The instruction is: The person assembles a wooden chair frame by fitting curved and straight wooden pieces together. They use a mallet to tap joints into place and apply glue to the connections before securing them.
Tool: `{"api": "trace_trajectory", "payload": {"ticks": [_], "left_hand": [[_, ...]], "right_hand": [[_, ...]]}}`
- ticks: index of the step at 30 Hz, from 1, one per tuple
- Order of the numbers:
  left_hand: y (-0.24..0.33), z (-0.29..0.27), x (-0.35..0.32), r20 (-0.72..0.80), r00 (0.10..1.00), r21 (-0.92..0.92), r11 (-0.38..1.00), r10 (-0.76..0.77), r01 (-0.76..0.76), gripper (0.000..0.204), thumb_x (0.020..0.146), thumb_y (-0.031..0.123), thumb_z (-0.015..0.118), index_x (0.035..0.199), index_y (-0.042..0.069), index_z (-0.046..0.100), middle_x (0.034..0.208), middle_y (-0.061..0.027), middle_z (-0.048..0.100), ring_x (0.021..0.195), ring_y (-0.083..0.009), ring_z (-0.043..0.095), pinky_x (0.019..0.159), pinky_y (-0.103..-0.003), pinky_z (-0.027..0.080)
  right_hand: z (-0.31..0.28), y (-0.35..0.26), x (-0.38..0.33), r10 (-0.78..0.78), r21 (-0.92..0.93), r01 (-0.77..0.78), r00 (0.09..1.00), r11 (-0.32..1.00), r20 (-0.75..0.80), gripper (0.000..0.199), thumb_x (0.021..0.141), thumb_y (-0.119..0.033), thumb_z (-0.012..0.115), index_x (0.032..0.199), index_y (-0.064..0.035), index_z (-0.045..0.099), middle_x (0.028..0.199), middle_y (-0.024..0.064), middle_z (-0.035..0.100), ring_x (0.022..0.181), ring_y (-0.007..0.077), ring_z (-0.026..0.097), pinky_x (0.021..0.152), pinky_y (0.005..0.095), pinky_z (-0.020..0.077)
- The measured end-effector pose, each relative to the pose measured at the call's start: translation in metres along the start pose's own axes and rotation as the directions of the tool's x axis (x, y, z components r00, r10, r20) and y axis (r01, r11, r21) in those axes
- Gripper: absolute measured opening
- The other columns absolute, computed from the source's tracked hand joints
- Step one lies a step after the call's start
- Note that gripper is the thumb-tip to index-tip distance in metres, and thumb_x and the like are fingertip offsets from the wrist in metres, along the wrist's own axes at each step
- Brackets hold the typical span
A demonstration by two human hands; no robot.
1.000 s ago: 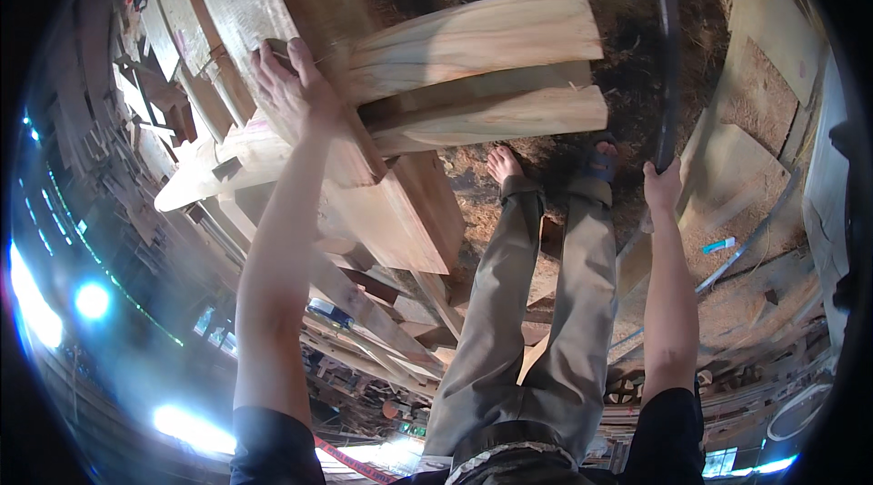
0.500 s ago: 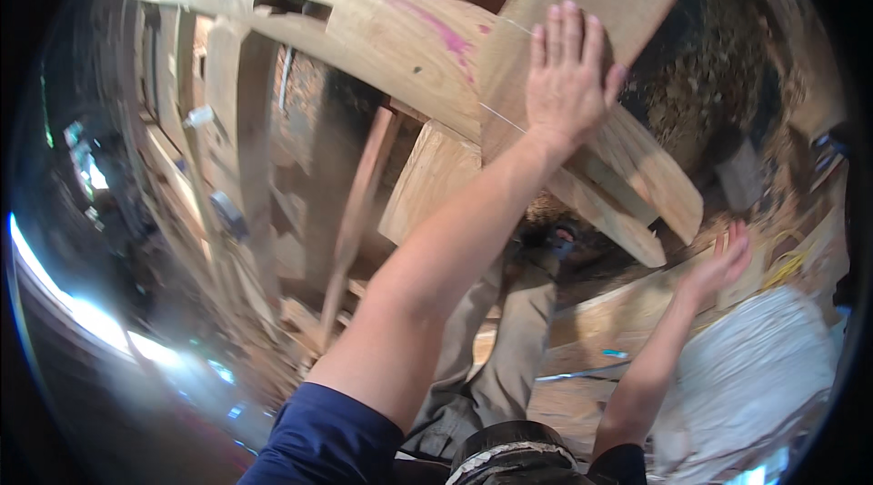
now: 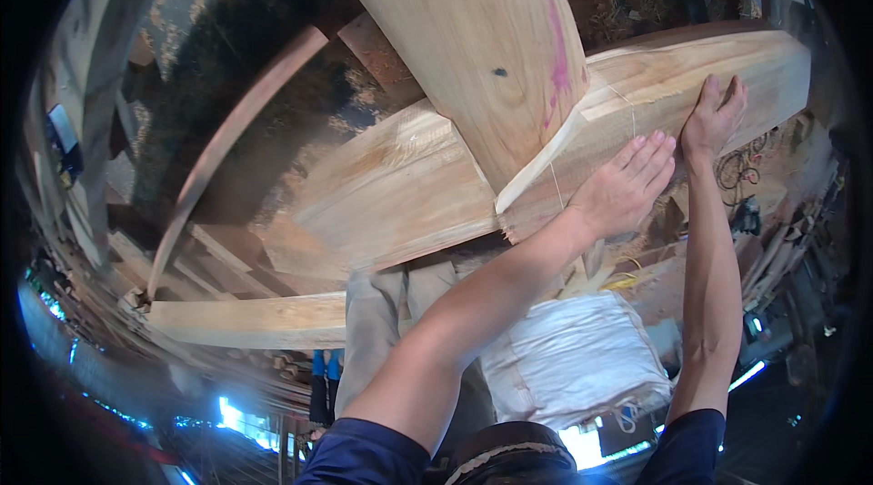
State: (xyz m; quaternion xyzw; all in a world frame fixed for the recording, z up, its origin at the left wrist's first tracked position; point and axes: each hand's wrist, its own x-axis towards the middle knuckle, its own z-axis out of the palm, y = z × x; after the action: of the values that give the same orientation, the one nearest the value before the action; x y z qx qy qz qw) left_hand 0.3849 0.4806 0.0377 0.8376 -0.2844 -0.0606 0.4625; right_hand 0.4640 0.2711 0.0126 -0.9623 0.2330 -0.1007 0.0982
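Observation:
Flat on the near side of a long pale timber (image 3: 764, 71) lies my left hand (image 3: 623, 187), its fingers stretched out. Further right, my right hand (image 3: 712, 124) rests against the same timber with the fingers apart; its palm is hidden. Neither hand is wrapped round anything. A thick board (image 3: 455, 12) with a pink stain and a dark knot meets the timber at an angle, left of my hands. Thin pale lines cross the timber near that joint. Left of the joint a wide wooden piece (image 3: 391, 190) continues, its surface rough.
A folded white sack (image 3: 577, 358) lies below my forearms, with a yellow cord (image 3: 623, 280) beside it. A curved reddish strip of wood (image 3: 227, 144) and a lower beam (image 3: 255, 320) stand at left. Dark cables (image 3: 741, 171) hang at right.
The view has swung round, so the timbers appear turned. My right hand has come up from beside the wood onto the timber. My left hand still lies on it.

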Motion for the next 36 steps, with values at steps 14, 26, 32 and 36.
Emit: {"api": "trace_trajectory", "payload": {"ticks": [14,26,32,36], "left_hand": [[0.0,0.002,0.0,0.054,0.998,0.063,0.998,-0.023,0.02,0.041,0.097,0.022,0.052,0.131,0.002,0.065,0.155,-0.0178,0.053,0.149,-0.0311,0.044,0.127,-0.046,0.027],[0.01,0.017,0.001,0.179,0.973,0.404,0.913,-0.148,0.064,0.063,0.099,0.042,0.062,0.152,0.01,0.052,0.167,-0.0156,0.036,0.158,-0.0328,0.027,0.13,-0.05,0.012],[0.026,0.019,0.053,-0.021,0.991,0.44,0.888,-0.134,0.13,0.056,0.102,0.033,0.056,0.152,0.007,0.05,0.165,-0.0165,0.039,0.156,-0.0335,0.031,0.128,-0.053,0.012],[0.029,0.071,0.18,-0.115,0.984,0.42,0.891,-0.134,0.17,0.052,0.102,0.032,0.056,0.148,0.007,0.053,0.161,-0.016,0.044,0.15,-0.0343,0.037,0.124,-0.054,0.019]], "right_hand": [[-0.005,-0.001,-0.002,-0.022,-0.024,0.024,0.994,0.999,0.107,0.074,0.108,-0.05,0.046,0.155,0.0058,0.035,0.163,0.0285,0.033,0.153,0.0426,0.027,0.125,0.0505,0.0211],[-0.01,-0.007,-0.007,0.039,-0.22,0.002,0.982,0.975,0.183,0.084,0.104,-0.063,0.043,0.163,-0.0066,0.024,0.17,0.0272,0.015,0.158,0.0475,0.006,0.124,0.0646,0.0102],[-0.029,-0.006,0.002,0.004,0.112,-0.02,0.989,0.993,0.147,0.075,0.103,-0.059,0.048,0.152,-0.0015,0.045,0.162,0.0278,0.035,0.156,0.0463,0.02,0.123,0.0638,0.0129],[-0.065,0.063,-0.003,0.098,0.897,-0.217,0.976,0.384,0.195,0.042,0.102,-0.028,0.064,0.133,0.0012,0.063,0.148,0.022,0.057,0.145,0.0383,0.045,0.116,0.0511,0.0386]]}}
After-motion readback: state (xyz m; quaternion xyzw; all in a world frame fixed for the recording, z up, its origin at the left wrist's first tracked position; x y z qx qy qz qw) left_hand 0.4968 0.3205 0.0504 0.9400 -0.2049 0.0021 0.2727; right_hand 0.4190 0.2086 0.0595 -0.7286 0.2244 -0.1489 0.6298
